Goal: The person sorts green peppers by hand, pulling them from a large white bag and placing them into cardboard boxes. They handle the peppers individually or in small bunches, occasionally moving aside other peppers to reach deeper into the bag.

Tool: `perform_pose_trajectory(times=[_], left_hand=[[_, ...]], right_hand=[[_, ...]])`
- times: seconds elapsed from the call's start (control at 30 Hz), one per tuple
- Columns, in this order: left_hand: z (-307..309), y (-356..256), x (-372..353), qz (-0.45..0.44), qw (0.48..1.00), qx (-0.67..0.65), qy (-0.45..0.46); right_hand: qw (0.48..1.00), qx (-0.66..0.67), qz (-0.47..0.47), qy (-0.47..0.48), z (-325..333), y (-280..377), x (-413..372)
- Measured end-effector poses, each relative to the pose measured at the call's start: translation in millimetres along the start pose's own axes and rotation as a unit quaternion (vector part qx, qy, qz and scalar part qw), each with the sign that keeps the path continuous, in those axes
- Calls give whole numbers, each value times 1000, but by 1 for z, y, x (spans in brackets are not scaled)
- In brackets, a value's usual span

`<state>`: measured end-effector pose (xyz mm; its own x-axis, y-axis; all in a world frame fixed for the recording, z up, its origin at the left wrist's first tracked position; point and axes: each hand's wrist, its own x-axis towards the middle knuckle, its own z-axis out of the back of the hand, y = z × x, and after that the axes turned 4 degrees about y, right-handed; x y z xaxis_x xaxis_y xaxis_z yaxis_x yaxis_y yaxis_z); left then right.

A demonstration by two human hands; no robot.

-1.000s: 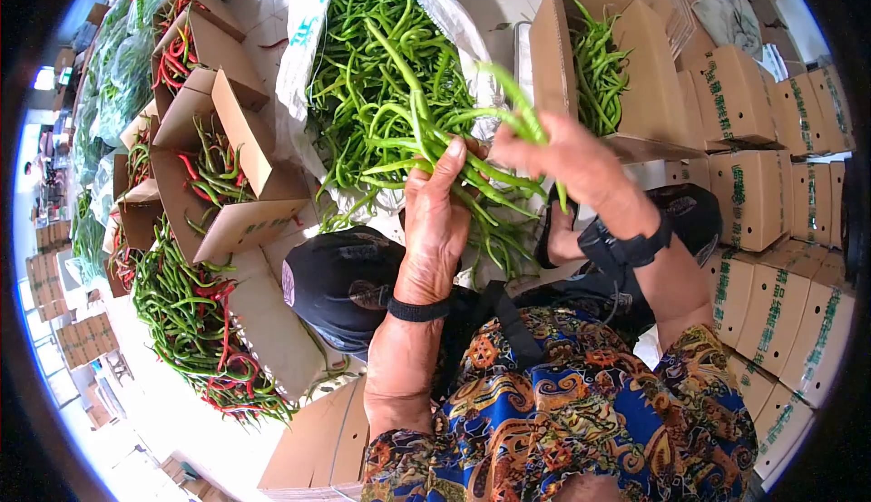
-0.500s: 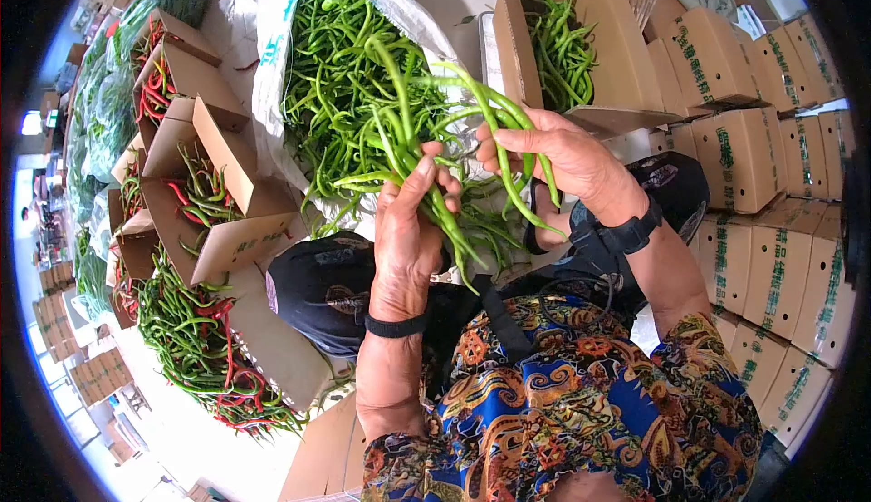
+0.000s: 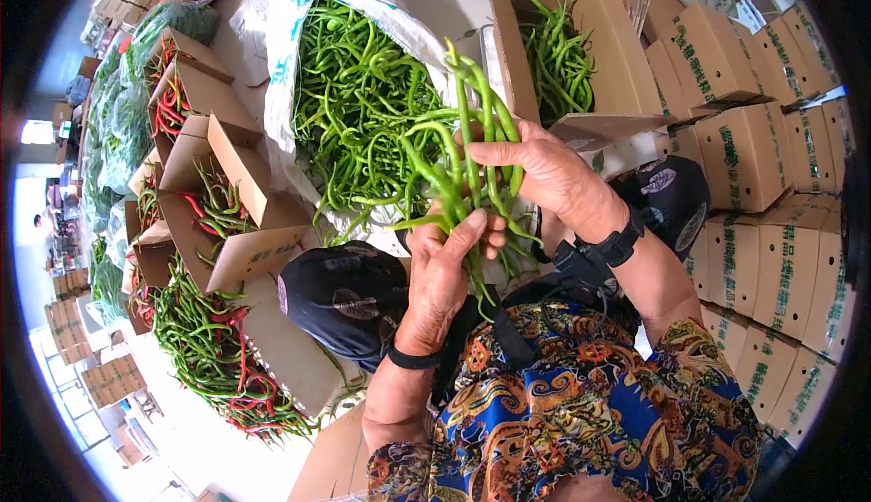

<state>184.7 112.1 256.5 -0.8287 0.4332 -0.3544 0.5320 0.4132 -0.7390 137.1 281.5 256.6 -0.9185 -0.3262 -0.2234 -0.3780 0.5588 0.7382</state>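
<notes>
My left hand [image 3: 446, 261] is closed round a bunch of long green chili peppers [image 3: 445, 171], thumb pressed across their lower ends. Close beside it, my right hand [image 3: 540, 162] grips several more green peppers [image 3: 493, 107] that point upward, its thumb laid over them. The two bunches overlap between my hands. Just beyond them lies a white woven sack [image 3: 283, 84], its mouth wide, full of loose green peppers [image 3: 358, 93]. Some peppers spill from the sack's near edge by my knees.
At the upper right a cardboard box [image 3: 626, 57] holds green peppers [image 3: 558, 62]. Cartons [image 3: 739, 157] are stacked along the right. To the left stand boxes [image 3: 245, 252] with red and green peppers, beside a large mixed pile [image 3: 213, 339]. Bagged greens [image 3: 118, 148] lie further left.
My hands have come closer together, the left moving right and the right slightly left. The peppers in my right hand now stand upright against the left bunch instead of hanging down.
</notes>
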Motion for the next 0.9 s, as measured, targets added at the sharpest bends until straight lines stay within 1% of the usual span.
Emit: perform_pose_trajectory(times=[0.03,0.1,0.13,0.17,0.2,0.33,0.47,0.5,0.57,0.63,0.67,0.77,0.83,0.87,0.9], left_hand=[[-1,2,-1,-9,1000,-23,-16],[6,6,-1,-21,996,-70,-45],[10,7,0,-32,992,-113,-44],[14,7,0,-40,989,-132,-55],[19,7,0,-50,985,-151,-65],[36,-1,-4,-49,985,-143,-86],[36,-7,-4,-63,986,-152,-36],[25,-12,-5,-62,983,-164,-63],[22,-11,-5,-69,989,-130,-29],[20,-11,-4,-84,994,-73,-11],[13,-11,-4,-95,994,-43,-24],[8,-15,-4,-102,994,-24,-5],[11,-14,-3,-89,996,24,18],[12,-13,-2,-80,995,48,30],[8,-13,-4,-64,995,80,8]], right_hand=[[1000,-10,4,2,2,1,1],[999,36,8,19,15,2,6],[998,59,10,27,21,3,7],[998,61,17,31,22,8,4],[995,91,14,33,27,12,4],[990,133,35,22,31,20,1],[986,162,45,11,30,20,-1],[986,160,47,15,29,20,-2],[987,153,52,21,28,20,-4],[993,107,47,14,29,21,-8],[995,85,43,13,28,20,-10],[1000,-13,5,-18,17,11,-16],[997,-68,-11,-23,8,8,-21],[996,-89,2,-20,-1,5,-21],[994,-109,15,-18,-11,2,-20]])
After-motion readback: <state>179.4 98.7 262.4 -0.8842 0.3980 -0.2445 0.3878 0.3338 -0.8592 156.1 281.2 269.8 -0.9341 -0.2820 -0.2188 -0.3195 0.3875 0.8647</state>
